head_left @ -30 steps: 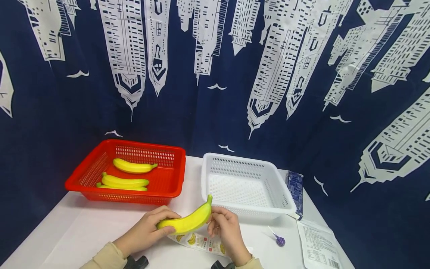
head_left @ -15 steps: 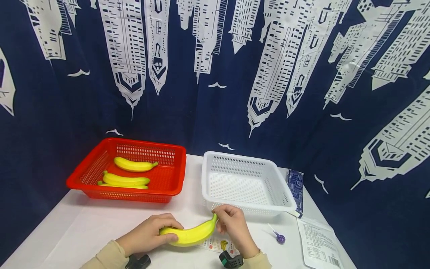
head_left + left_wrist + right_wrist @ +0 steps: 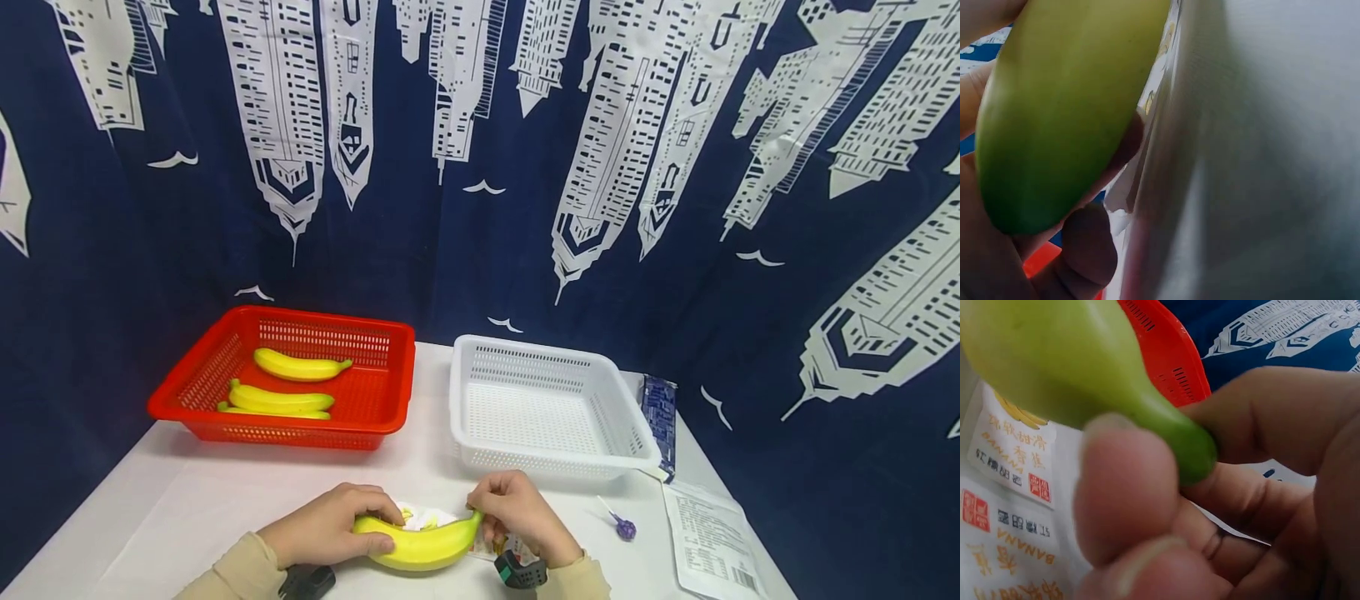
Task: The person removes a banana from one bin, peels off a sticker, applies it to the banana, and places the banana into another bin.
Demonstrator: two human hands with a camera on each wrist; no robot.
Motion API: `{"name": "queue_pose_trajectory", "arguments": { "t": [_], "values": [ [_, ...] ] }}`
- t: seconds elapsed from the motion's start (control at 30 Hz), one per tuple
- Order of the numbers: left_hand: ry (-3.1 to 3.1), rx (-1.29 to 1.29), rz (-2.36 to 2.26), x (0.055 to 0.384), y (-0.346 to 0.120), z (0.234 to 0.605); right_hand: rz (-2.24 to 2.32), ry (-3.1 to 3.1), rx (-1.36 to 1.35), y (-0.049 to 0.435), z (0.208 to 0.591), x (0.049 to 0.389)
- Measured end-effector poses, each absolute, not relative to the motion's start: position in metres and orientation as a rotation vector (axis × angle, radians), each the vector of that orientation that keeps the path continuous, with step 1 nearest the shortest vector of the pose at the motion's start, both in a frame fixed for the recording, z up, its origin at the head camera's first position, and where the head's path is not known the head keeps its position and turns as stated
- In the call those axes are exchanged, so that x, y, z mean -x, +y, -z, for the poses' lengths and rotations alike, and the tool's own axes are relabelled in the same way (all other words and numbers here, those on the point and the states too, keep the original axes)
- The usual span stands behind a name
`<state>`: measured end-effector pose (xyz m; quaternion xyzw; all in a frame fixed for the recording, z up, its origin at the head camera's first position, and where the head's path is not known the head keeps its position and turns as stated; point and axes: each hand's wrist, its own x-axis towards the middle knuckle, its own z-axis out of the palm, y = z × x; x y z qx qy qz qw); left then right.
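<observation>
A yellow banana with green-tinged ends lies crosswise between both hands, low over the front of the table. My left hand grips its blunt end, fingers behind and thumb in front. At the other end, my right hand pinches the stem between thumb and fingers. Up close in the right wrist view, the green stem tip sits among the fingertips. Beneath the banana is a white label strip printed with bananas and orange lettering, partly hidden by the fruit and the hands.
Several bananas lie in a red basket at the back left. A white basket stands behind the right hand. To the right are a purple lollipop, a blue packet and a white printed pouch. A patterned dark curtain hangs behind.
The banana has come down toward the table and been turned closer to level. My right hand has gone from beside the stem end to pinching it; the left hand keeps its grip.
</observation>
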<state>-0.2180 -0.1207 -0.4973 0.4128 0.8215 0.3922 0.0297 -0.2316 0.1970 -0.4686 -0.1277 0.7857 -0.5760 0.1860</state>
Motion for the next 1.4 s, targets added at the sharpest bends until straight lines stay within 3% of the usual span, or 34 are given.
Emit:
{"name": "queue_pose_trajectory", "arguments": {
  "t": [0.5,1.4],
  "values": [
    [2.606,-1.230,-1.114,0.2173,-0.1236,0.4961,1.336,2.354,0.422,0.1923,0.4750,0.2284],
    [2.652,-1.395,-1.115,0.2171,-0.1241,0.4947,1.332,2.576,0.379,0.1885,0.4788,0.2341]
  ]
}}
